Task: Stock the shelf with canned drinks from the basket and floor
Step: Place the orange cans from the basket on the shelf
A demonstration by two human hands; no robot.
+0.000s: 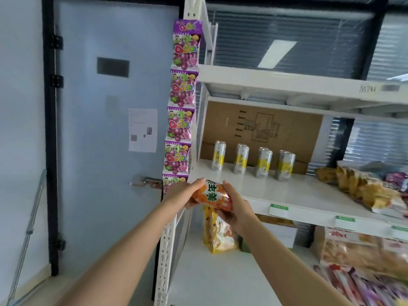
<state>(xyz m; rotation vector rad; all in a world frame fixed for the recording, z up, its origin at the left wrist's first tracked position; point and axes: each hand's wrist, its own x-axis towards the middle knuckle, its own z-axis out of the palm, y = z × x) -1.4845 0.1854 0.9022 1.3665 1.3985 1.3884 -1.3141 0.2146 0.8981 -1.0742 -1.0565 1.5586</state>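
An orange drink can point(213, 196) with green lettering lies on its side between my two hands, just in front of the left end of the white middle shelf point(265, 191). My left hand point(184, 192) grips its left end. My right hand point(235, 205) curls round its right end from below. Several silver-and-yellow cans point(262, 162) stand upright in a row at the back of that shelf, before a cardboard box point(260, 127).
A strip of purple candy bags point(182, 102) hangs down the shelf's left post. Snack bags point(364, 188) crowd the shelf's right end. A yellow bag point(218, 233) and packaged goods sit on the lower shelf. A grey door stands at left.
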